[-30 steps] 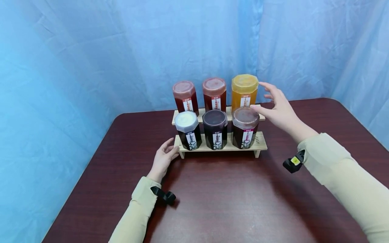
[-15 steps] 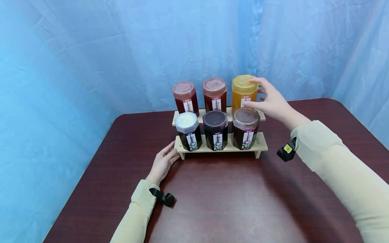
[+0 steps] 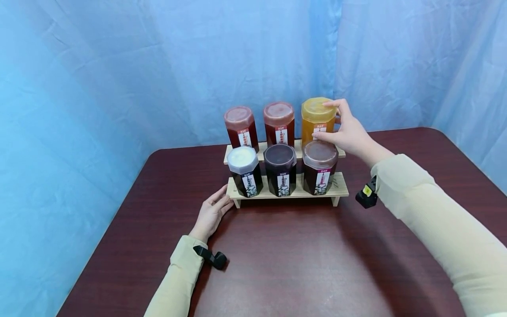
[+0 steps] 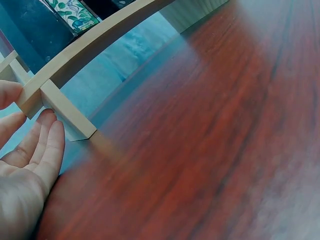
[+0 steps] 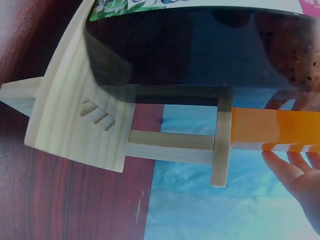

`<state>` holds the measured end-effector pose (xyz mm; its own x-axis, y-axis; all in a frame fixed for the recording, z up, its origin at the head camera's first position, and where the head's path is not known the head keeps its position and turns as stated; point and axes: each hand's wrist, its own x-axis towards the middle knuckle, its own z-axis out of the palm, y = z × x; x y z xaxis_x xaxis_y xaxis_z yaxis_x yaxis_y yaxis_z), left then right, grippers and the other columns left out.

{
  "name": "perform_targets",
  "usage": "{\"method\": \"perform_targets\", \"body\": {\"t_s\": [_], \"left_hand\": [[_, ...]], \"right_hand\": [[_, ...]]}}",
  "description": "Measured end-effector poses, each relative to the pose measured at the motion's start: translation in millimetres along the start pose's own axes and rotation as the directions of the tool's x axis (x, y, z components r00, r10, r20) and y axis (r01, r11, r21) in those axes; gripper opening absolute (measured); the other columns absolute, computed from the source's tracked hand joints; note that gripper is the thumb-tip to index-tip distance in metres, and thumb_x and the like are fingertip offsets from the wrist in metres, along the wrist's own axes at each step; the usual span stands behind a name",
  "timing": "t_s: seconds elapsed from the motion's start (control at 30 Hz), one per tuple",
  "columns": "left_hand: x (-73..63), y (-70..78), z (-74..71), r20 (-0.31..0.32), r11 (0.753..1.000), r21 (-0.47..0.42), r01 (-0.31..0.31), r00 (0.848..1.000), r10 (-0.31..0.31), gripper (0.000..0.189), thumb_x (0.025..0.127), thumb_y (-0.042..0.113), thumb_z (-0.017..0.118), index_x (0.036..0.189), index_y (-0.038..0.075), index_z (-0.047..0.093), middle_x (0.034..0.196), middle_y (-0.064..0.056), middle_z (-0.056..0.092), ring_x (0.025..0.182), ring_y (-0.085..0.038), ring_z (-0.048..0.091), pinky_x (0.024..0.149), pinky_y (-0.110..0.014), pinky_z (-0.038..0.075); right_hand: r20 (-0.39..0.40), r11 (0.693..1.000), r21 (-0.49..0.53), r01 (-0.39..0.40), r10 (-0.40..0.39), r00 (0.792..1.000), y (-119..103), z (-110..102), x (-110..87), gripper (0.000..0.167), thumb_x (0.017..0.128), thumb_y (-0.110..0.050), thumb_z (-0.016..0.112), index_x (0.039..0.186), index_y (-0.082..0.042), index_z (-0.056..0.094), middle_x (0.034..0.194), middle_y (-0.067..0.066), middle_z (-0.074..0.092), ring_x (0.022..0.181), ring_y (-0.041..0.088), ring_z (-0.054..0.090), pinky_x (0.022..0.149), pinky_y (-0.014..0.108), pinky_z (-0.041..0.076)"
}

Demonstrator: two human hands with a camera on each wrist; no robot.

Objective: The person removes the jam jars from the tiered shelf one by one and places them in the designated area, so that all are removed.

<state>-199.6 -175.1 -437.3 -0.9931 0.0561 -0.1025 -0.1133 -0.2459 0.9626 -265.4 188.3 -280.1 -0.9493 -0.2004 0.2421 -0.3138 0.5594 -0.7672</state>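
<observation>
In the head view my right hand (image 3: 349, 132) holds the jar of yellow-orange filling (image 3: 317, 115) at the right end of the rear shelf. Thumb and fingers lie round its upper part, with a fingertip on the lid. The right wrist view shows several fingertips (image 5: 295, 167) against the orange side of that jar. My left hand (image 3: 210, 215) grips the left front corner of the two-tier wooden rack (image 3: 293, 193). From the left wrist view, its fingers are at the plank's end and beside the rack's leg (image 4: 67, 110).
Two jars of red filling, left (image 3: 240, 125) and middle (image 3: 279, 123), share the rear shelf. In front stand a white-lidded dark jar (image 3: 243, 165), a black jar (image 3: 280, 167) and a purple-brown-lidded jar (image 3: 320, 165). A dark red table (image 3: 277, 259) bears the rack; blue curtains (image 3: 198, 66) surround it.
My right hand has moved left from beside the yellow jar and closed its fingers round the top part. The left hand has stayed at the rack's corner; the jars keep their places.
</observation>
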Motion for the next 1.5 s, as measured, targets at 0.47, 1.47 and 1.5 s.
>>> {"method": "perform_targets", "body": {"t_s": [0.47,1.47,1.5], "left_hand": [[-1.4,-0.3,0.6,-0.004,1.0,0.0,-0.002,1.0,0.002,0.049,0.097,0.003,0.048,0.144,0.001,0.037,0.116,-0.006,0.056,0.095,-0.007,0.062,0.087,-0.023,0.05],[-2.2,-0.9,0.8,0.002,0.999,0.011,-0.031,1.0,0.031,0.05,0.097,0.003,0.049,0.144,-0.001,0.036,0.103,0.002,0.06,0.09,-0.007,0.062,0.087,-0.024,0.05],[-2.4,-0.8,0.7,0.005,0.999,0.018,-0.033,0.999,0.033,0.05,0.097,0.004,0.05,0.144,-0.001,0.035,0.104,0.003,0.059,0.09,-0.007,0.062,0.087,-0.024,0.05]], "right_hand": [[-0.088,0.999,-0.039,0.026,-0.03,0.996,3.1,7.8,4.1,0.08,0.078,-0.026,0.077,0.137,-0.01,0.026,0.139,0.018,0.041,0.124,0.04,0.044,0.094,0.057,0.041],[-0.397,0.999,0.012,0.047,-0.038,0.917,18.4,0.7,-18.8,0.074,0.072,-0.019,0.081,0.133,-0.012,0.04,0.128,0.014,0.056,0.112,0.029,0.059,0.069,0.008,0.043],[-0.409,0.999,0.01,0.052,-0.043,0.912,20.2,-1.3,-20.9,0.074,0.072,-0.018,0.081,0.133,-0.012,0.04,0.129,0.013,0.055,0.11,0.025,0.06,0.068,0.007,0.043]]}}
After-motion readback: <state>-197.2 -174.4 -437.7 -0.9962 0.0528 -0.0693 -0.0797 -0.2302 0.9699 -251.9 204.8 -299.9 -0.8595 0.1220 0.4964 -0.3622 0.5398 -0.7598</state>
